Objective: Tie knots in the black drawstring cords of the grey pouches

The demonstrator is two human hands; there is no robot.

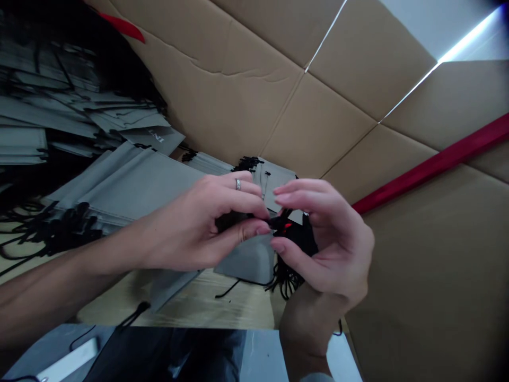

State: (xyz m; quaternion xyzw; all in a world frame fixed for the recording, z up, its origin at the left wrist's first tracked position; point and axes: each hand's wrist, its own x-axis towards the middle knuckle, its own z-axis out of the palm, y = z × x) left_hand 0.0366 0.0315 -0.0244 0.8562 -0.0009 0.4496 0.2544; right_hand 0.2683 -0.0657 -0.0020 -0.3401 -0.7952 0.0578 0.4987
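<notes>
My left hand (pixel 210 220), with a ring on one finger, pinches a small black piece (pixel 275 222) between thumb and index finger near the middle of the view. Close to its right side, my right hand (pixel 328 239) is curved with thumb and fingers apart around the free end of that piece; whether it touches it is unclear. Below the hands lies a grey pouch (pixel 250 260) with a black cord. A bundle of black cords (pixel 290 276) hangs beneath my right hand.
Stacked grey pouches (pixel 147 180) with black cords fill the left side. Cardboard walls (pixel 238 95) rise behind, crossed by a red strip (pixel 433 164) at right. The wooden table (pixel 222 307) has its edge nearest me. A white object (pixel 69 363) sits at lower left.
</notes>
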